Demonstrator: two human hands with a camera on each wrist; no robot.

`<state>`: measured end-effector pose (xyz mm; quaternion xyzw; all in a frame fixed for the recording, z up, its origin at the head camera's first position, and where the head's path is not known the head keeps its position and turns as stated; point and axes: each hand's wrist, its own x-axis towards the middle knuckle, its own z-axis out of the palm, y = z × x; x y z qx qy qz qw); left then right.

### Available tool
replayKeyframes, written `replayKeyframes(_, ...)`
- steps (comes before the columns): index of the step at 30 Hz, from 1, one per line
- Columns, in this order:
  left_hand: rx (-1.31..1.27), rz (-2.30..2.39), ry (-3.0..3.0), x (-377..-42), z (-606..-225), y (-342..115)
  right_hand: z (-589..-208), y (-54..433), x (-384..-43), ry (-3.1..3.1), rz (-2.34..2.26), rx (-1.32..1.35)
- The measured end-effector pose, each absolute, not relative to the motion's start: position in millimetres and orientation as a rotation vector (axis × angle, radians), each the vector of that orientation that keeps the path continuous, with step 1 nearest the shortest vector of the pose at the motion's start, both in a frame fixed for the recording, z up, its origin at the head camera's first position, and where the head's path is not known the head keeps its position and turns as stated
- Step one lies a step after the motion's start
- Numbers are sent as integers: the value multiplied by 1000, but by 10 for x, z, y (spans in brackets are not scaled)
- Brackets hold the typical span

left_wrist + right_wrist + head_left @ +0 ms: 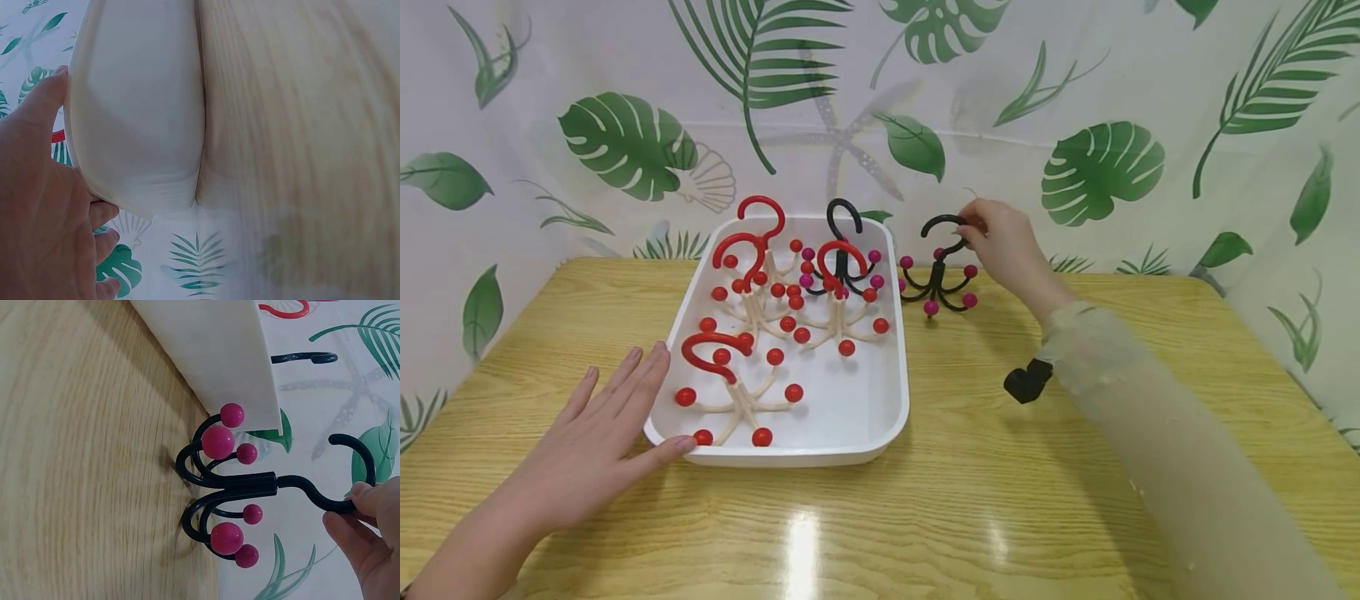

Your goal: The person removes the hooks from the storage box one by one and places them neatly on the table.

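Observation:
My right hand (1002, 242) pinches the top hook of a black multi-arm hanger with pink ball tips (937, 275), upright just right of the white tray (891, 417). In the right wrist view, thumb and fingers grip the curve of that black hanger (250, 481), its arms close over the wooden table. My left hand (595, 442) lies with fingers spread against the tray's near left corner, thumb on the rim. Inside the tray stand several beige hangers with red hooks and red balls, the nearest beige hanger (742, 404) at the front, plus another black hanger (841, 265) at the back.
A wooden table (1075, 500) carries the tray. Behind it hangs a white cloth printed with green leaves (985, 142). A small black piece (1028, 382) sticks out from the right wrist by the sleeve (1120, 417).

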<state>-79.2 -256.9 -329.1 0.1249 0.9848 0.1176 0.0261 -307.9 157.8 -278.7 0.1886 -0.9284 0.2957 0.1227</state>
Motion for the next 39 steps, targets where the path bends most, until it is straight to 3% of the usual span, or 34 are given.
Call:
replayKeyframes(14, 398, 371, 3046, -784, -3290, -2571, -2795, 1526, -3024, -2629, 821, 601)
replayKeyframes(29, 396, 370, 3045, -780, -3291, -2574, -2742, 968, -2683, -2412, 899, 982)
replayKeyframes(39, 410, 369, 3051, -779, -3290, -2574, -2763, 727, -2578, -2518, 993, 1003)
